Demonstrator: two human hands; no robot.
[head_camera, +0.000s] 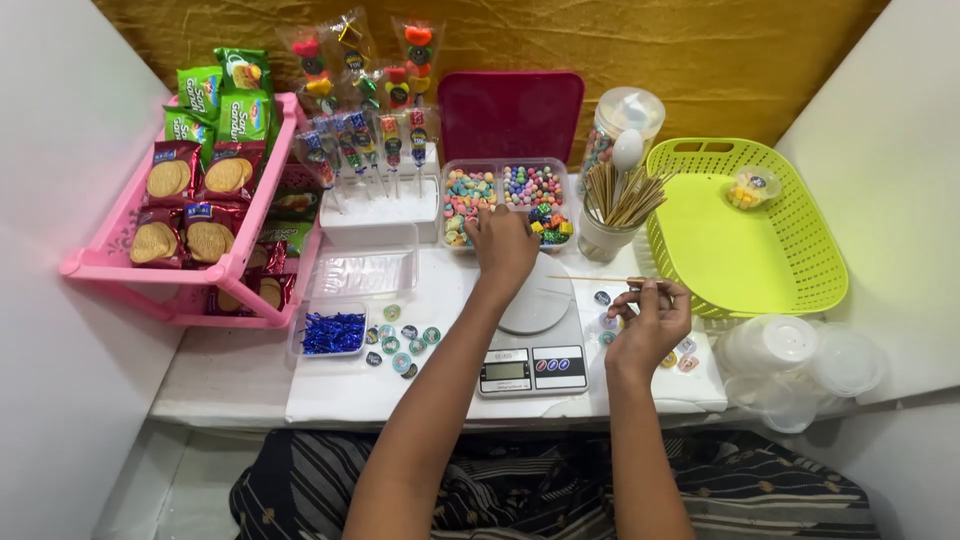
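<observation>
The big pink rack (110, 262) on your left is plastic and full of shiny biscuit packs (190, 210). The green basket (800, 250) on your right is plastic too, with little holes in its sides. In the middle sits a flat grey scale (533, 345) with a round top.

Your left hand (503, 245) reaches into the clear candy box (508, 200), fingers bent down on the small round sweets; you cannot tell if it has picked one.

Your right hand (652, 318) pinches the thin wooden stick (590, 279). The stick lies flat, long way left to right, its free tip pointing left toward your left hand. It hangs above the scale, just behind your right fingers.
</observation>
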